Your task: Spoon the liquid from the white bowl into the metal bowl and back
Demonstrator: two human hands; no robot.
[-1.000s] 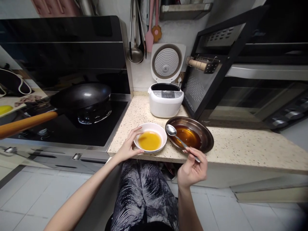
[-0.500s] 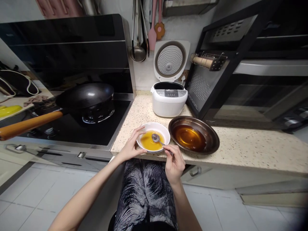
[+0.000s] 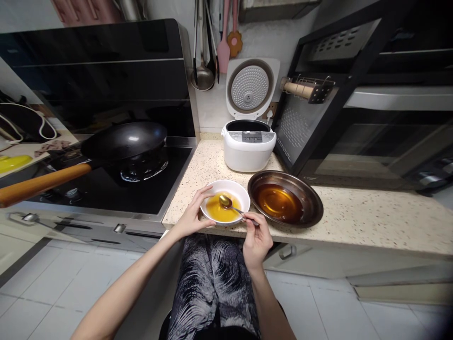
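Observation:
A white bowl (image 3: 243, 192) with a shallow pool of yellow liquid stands near the counter's front edge. My left hand (image 3: 191, 215) grips its left side, fingers at the far rim and thumb at the near side. In my right hand (image 3: 258, 240) is the handle of a metal spoon (image 3: 225, 202), pinched between thumb and fingers. The spoon's head is over the yellow liquid inside the bowl and looks golden; I cannot tell how deep it dips. Just right of the white bowl sits a wide metal basin (image 3: 314, 208) holding amber liquid.
Behind the bowls a white rice cooker (image 3: 249, 156) stands with its lid up. To the left, a black wok (image 3: 123, 141) rests on the stove, its wooden handle (image 3: 46, 183) reaching toward the front. A dark rack (image 3: 300, 123) with an oven rises at the right.
The spoon's head has shifted slightly left and away from me within the bowl, and its look has turned from grey to golden. My left hand and the white bowl stay put.

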